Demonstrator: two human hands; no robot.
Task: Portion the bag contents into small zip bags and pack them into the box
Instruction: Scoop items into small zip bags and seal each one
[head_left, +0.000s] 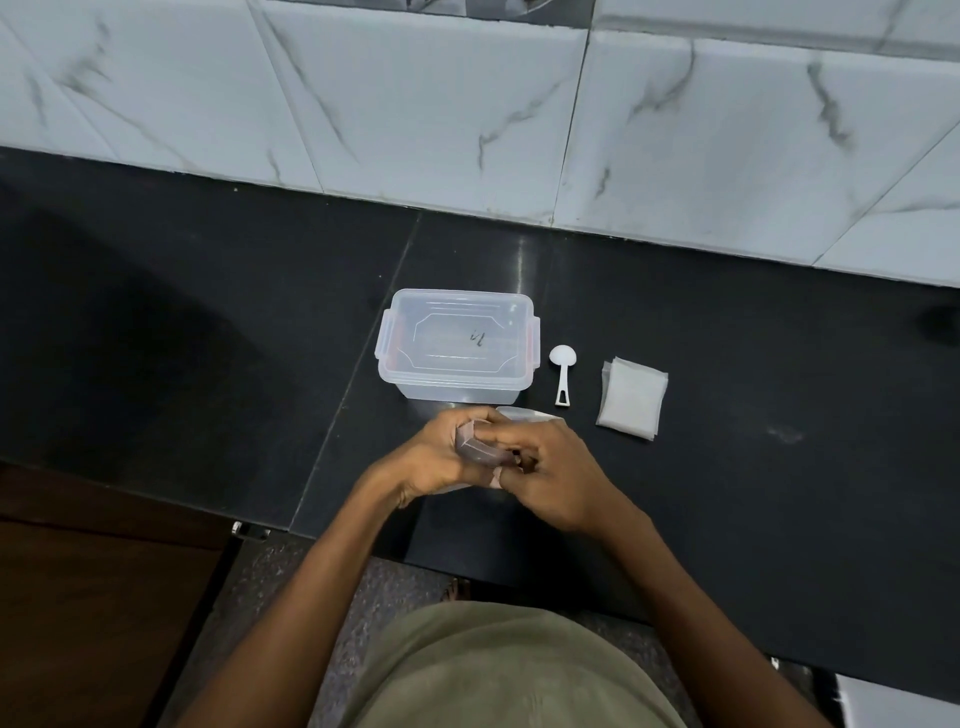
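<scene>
Both hands (498, 462) grip bag (480, 451) near lidded box (456, 347)

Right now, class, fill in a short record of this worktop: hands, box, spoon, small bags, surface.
left hand: grips a clear bag of dark contents
right hand: pinches the same bag at its near end
box: clear plastic, lid on, beyond the hands
spoon: white, lying right of the box, apart from it
small zip bags: flat stack right of the spoon, untouched
surface: dark counter below a marbled tile wall
</scene>
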